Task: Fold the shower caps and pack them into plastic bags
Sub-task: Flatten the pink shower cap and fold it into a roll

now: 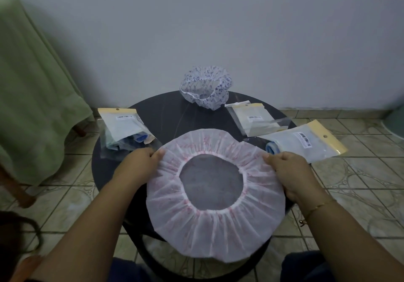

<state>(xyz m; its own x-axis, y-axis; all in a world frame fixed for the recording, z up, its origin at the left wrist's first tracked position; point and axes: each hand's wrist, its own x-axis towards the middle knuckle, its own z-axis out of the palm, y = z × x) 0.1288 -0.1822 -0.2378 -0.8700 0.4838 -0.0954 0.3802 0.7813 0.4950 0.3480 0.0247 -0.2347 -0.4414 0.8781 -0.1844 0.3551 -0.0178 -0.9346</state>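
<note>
A white shower cap with pink print [209, 231] lies spread flat, opening up, on the round dark table [172, 113]. My left hand [137, 164] pinches its left edge and my right hand [290, 172] pinches its right edge. A white cap with blue flowers [206, 90] sits crumpled at the table's far edge. A plastic bag holding a blue cap [124, 129] lies at the left. Another bag with a blue cap [306, 143] lies at the right, and an empty clear bag [253, 117] lies behind it.
The table stands against a pale wall [218, 30] on a tiled floor [360, 183]. A chair draped in green cloth [32, 85] is at the left. My knees in dark trousers [306, 268] are under the table's near edge.
</note>
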